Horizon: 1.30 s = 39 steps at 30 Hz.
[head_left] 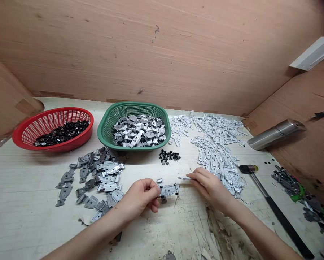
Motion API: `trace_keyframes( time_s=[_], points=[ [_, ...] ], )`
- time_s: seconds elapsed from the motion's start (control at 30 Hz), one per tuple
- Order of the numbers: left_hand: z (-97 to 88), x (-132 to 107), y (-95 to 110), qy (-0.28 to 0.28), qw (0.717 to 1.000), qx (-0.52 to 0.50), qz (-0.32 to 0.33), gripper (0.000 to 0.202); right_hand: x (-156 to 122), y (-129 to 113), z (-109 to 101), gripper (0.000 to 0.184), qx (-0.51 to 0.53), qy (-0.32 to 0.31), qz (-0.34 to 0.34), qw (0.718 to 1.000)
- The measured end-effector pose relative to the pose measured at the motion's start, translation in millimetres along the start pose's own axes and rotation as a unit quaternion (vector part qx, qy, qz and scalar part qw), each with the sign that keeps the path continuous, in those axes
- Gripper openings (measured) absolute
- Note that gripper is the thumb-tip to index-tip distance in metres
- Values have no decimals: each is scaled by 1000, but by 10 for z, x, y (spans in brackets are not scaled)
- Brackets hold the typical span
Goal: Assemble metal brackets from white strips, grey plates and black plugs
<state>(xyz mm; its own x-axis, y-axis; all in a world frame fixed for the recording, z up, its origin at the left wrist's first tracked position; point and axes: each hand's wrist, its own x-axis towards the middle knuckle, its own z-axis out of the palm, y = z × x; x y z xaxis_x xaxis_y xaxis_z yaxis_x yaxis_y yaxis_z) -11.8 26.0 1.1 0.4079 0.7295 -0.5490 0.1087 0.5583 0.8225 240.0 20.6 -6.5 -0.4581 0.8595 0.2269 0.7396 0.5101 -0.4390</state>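
My left hand [144,195] is curled in a pinch at the left end of a small silver toy car chassis [169,190] with black wheels at its corners. Close against that chassis, partly covered, lies another metal piece [159,180]. My right hand [209,186] pinches a thin flat silver strip [183,177] between thumb and fingers, just right of the chassis and above the table. A small heap of black wheel parts [169,156] sits behind both hands. Grey chassis plates [108,177] are spread left of my left hand; flat silver strips [218,159] pile up beyond my right hand.
A red basket [53,145] holds dark shiny parts; the green basket [133,147] holds silver chassis parts. On the right lie a mallet [272,206], a steel flask [277,133] and grey and green scraps [297,193]. Cardboard walls [140,54] enclose the table.
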Motion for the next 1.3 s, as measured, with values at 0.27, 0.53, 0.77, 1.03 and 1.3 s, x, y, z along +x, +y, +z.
trace_keyframes(
  time_s=[0.27, 0.53, 0.77, 1.03, 1.3],
  points=[
    [-2, -1, -1, -1, 1000, 6, -6, 26, 22, -368, -326, 26, 340, -36, 237, 909],
    [21, -12, -20, -1, 1000, 9, 4, 25, 136, -592, -105, 20, 366, -35, 241, 898],
    [25, -7, -38, -8, 1000, 19, 1, 22, 138, -605, -54, 21, 392, -44, 271, 878],
    [24, -21, -14, -22, 1000, 6, -1, 24, 101, -560, 23, 26, 481, -16, 307, 821],
    [6, -63, -27, -70, 997, -27, 26, 23, 55, -466, 93, 31, 567, -105, 338, 744]
  ],
)
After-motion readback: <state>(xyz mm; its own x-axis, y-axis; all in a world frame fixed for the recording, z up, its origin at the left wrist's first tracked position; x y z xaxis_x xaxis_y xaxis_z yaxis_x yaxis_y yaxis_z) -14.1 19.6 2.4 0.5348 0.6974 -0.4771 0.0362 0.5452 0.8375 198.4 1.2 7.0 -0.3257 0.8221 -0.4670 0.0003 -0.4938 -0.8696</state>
